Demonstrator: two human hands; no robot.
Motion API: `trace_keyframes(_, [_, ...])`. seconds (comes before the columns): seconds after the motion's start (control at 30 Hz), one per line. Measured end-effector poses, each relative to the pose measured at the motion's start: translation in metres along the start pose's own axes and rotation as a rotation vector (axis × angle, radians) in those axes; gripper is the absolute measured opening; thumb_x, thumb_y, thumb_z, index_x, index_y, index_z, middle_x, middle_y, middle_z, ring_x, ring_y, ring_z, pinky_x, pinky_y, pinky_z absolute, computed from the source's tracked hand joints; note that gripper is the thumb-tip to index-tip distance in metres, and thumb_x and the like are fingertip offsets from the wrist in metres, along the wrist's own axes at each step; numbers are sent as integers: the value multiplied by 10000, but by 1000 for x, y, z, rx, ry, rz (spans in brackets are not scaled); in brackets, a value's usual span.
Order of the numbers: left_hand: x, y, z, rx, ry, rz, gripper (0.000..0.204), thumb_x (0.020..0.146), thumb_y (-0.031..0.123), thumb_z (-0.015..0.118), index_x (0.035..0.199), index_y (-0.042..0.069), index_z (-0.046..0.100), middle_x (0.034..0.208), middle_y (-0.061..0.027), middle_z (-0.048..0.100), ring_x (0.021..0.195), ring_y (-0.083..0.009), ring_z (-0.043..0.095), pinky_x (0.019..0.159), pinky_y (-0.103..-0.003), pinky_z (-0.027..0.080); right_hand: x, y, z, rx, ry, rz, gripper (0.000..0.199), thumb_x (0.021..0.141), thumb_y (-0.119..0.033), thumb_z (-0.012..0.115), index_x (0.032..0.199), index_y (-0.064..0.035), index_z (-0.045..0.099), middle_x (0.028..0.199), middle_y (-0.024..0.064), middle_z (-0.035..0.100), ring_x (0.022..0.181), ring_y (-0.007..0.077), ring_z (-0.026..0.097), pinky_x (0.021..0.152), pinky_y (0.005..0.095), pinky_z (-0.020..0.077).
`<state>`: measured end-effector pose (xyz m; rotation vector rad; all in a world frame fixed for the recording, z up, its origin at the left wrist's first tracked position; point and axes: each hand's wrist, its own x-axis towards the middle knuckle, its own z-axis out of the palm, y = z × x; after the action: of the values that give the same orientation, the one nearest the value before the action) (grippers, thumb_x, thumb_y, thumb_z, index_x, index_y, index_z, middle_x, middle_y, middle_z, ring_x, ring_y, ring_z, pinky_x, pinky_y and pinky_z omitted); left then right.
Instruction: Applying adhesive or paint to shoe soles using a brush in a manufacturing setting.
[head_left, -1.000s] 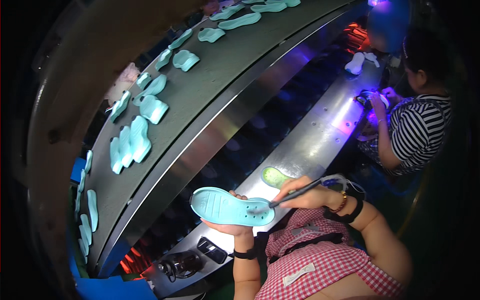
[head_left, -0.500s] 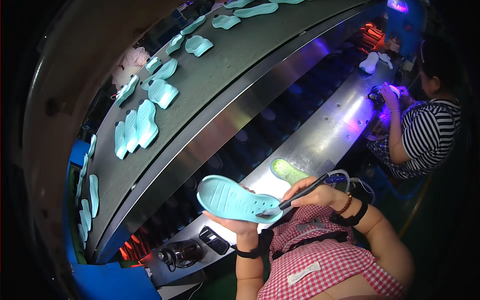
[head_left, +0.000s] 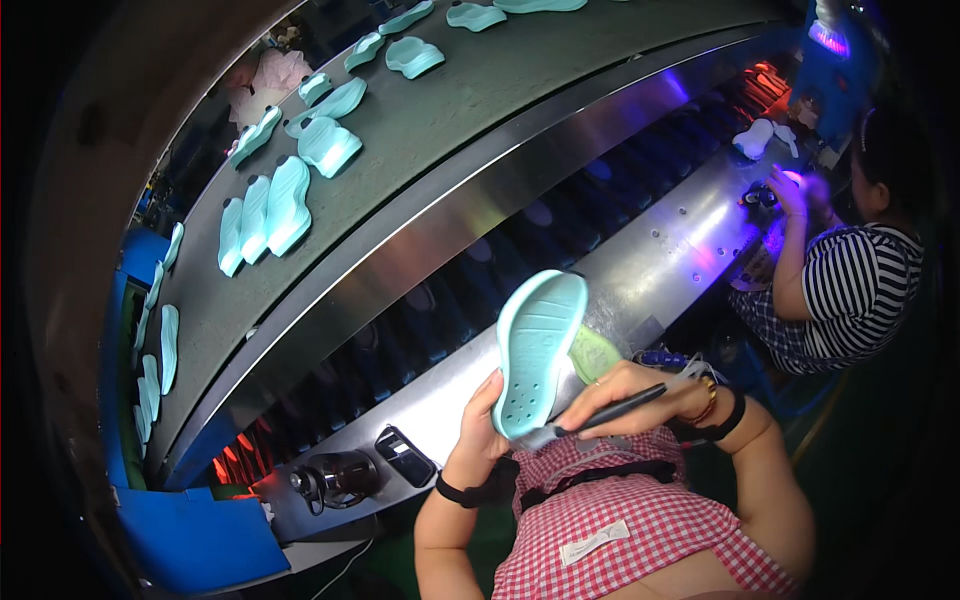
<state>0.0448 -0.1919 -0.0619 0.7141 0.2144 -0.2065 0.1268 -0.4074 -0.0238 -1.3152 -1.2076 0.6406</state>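
A turquoise shoe sole with raised ribs and small holes is tilted up in front of me. My left hand is closed round its lower left edge. Between the fingers of my right hand is a black-handled brush, its tip at the lower rim of the sole. Whether the bristles touch the rim or sit just beside it, I cannot tell. Behind my right hand a green sole-shaped piece lies on the metal bench, partly hidden by the turquoise sole.
Many turquoise soles lie on the dark conveyor belt across from me. A dark bottle and a phone rest on the bench at left, near a blue box. A co-worker handles a piece at far right.
The turquoise sole has swung from nearly level to upright, its broad end now pointing away. The brush has moved from the sole's inner face to its lower rim. My view has shifted slightly.
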Motion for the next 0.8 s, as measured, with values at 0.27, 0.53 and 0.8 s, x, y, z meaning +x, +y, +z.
trace_keyframes(0.27, [-4,13,36,394,-22,-253,510,901,299,448,1273,-40,364,1174,-147,512,1006,-194,557,824,-306,485,-1,-9,-31,-70,-291,-28,206,774,-50,623,973,6,622,967,142,644,892,251,628,782,320,488])
trace_keyframes(0.53, [-26,16,6,290,-20,-262,536,857,302,495,1221,-83,418,1087,-183,561,943,-230,590,808,-312,493,-27,-8,-33,-62,-215,-50,191,767,-29,632,957,-6,637,1010,149,632,957,244,614,833,315,487])
trace_keyframes(0.8, [-48,12,-25,426,-57,-83,628,864,434,429,1214,-87,445,1127,-182,554,990,-232,561,856,-317,440,-43,2,-18,-105,-54,-72,196,734,-30,669,925,8,645,941,140,652,888,247,634,802,308,505])
